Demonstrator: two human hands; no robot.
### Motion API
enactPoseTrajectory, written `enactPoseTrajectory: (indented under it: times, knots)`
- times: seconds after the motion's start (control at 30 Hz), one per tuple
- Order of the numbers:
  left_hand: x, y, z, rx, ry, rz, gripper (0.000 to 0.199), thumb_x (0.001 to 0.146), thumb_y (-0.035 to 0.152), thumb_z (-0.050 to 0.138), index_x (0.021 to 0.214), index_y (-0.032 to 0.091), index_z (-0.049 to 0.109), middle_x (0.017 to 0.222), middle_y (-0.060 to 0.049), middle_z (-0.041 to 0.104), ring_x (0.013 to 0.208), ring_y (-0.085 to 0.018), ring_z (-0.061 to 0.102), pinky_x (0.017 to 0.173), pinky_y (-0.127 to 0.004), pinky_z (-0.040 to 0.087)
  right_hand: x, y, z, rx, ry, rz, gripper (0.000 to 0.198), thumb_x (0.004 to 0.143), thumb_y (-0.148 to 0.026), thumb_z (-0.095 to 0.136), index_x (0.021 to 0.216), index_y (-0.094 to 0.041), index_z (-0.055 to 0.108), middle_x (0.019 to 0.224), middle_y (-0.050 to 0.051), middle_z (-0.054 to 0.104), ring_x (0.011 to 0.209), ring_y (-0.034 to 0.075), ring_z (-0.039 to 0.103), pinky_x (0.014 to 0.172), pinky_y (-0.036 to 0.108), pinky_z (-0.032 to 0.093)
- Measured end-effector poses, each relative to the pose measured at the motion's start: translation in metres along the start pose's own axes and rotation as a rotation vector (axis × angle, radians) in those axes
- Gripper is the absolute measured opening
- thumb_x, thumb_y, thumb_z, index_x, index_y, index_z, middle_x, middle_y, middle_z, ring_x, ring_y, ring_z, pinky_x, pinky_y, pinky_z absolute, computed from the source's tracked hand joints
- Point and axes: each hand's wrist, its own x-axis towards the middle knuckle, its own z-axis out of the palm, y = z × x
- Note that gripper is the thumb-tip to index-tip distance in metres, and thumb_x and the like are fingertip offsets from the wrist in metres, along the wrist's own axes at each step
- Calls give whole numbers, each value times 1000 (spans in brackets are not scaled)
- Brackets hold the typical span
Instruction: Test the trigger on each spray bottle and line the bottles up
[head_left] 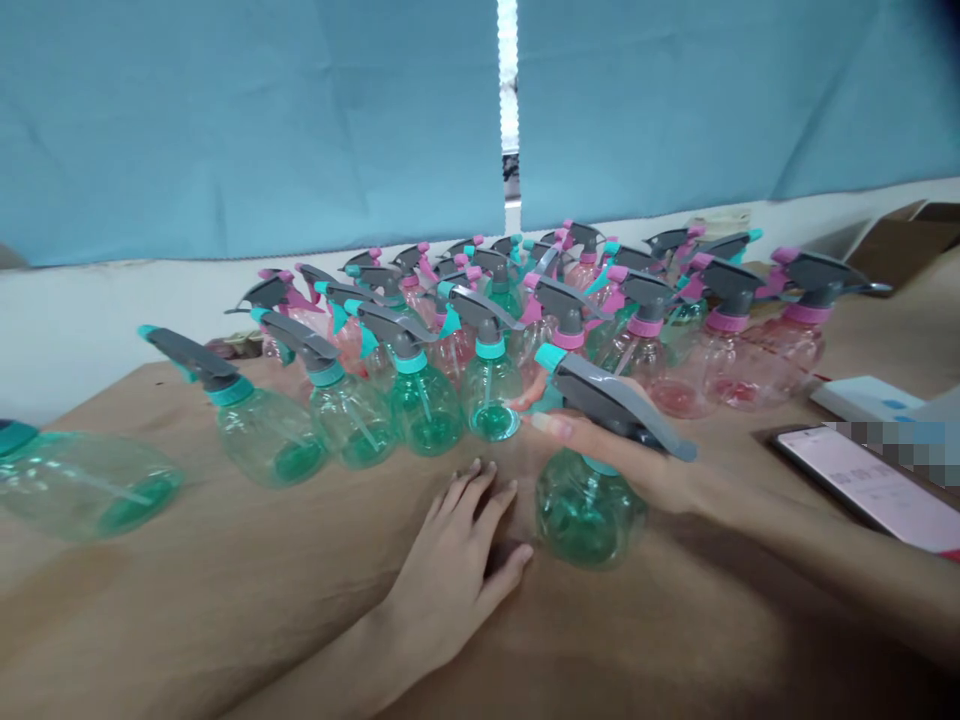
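Note:
My right hand (600, 440) is wrapped around the neck of a green spray bottle (589, 515), below its grey and teal trigger head. The bottle is held upright, its nozzle pointing away to the left; whether its base touches the table cannot be made out. To the left of it, my left hand (461, 565) lies flat on the brown tabletop (247, 610), fingers spread and holding nothing. Just beyond its fingertips stand more green spray bottles, the closest being one with a teal collar (427, 415) and another beside it (491, 395).
Several green and pink spray bottles (679, 385) crowd the table's back. One green bottle (90, 485) is at the left edge. On the right are a phone (874, 490), a white box (870, 398) and a cardboard box (900, 255). A blue curtain (262, 120) hangs behind.

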Motion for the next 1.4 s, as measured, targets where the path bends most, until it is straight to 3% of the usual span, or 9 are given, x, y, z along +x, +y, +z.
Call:
enactPoseTrajectory:
  times: [0.4,0.6,0.77,0.87,1.0,1.13,1.2,1.3,1.4]
  knots:
    - [-7,22,-17,-377,68,-38,71,83,33,63,141,21,23,140,-11,43,127,-28,41,106,-46,35,-3,-14,19,99,13,85,24,83,-43,60,99,-25,56,74,-2,55,62,14,55,69,32,48]
    - [-25,28,-36,-481,145,-84,70,81,33,66,139,21,27,135,-12,45,124,-31,43,105,-50,35,0,-24,55,181,-96,-9,29,83,-40,62,105,-22,55,86,1,61,80,17,64,74,32,51]
    - [-56,19,-36,-561,270,-180,71,80,33,68,136,24,25,133,-11,46,122,-32,45,99,-50,41,10,-33,92,206,-137,-114,29,82,-36,63,107,-23,57,112,6,61,107,24,58,76,32,52]
    - [-76,10,-38,-559,330,-228,71,79,33,70,134,26,26,132,-9,47,121,-32,46,97,-49,41,17,-41,113,207,-178,-114,30,83,-35,63,109,-23,57,105,5,62,101,24,60,74,33,51]
    - [-105,-5,-46,-476,380,-305,64,78,34,69,130,28,32,124,-7,53,115,-31,51,93,-48,44,31,-52,139,205,-297,-78,46,75,-42,69,113,-21,53,87,2,63,68,17,61,66,34,51]
    - [-134,-26,-56,-346,365,-359,68,78,38,68,133,29,30,122,-7,55,111,-32,54,92,-49,45,48,-64,156,95,-487,-139,61,69,-40,76,118,-19,47,91,2,65,76,17,62,71,32,50]
    - [-147,-37,-63,-292,385,-372,71,77,41,67,134,29,27,122,-8,55,109,-31,56,89,-48,47,58,-69,157,-36,-580,-225,71,67,-43,77,126,-19,45,109,6,64,98,21,61,84,35,49]
    - [-162,-57,-75,-188,424,-443,67,79,46,65,132,28,29,114,-6,60,101,-31,60,82,-46,51,74,-78,149,-369,-658,-279,87,66,-51,74,139,-22,38,139,11,48,123,29,47,96,43,42]
    - [-170,-85,-84,5,494,-501,55,84,45,60,129,24,34,113,-7,58,101,-29,60,84,-44,49,94,-90,138,-563,-605,-120,62,72,-53,67,125,-23,56,115,10,67,96,27,64,76,39,51]
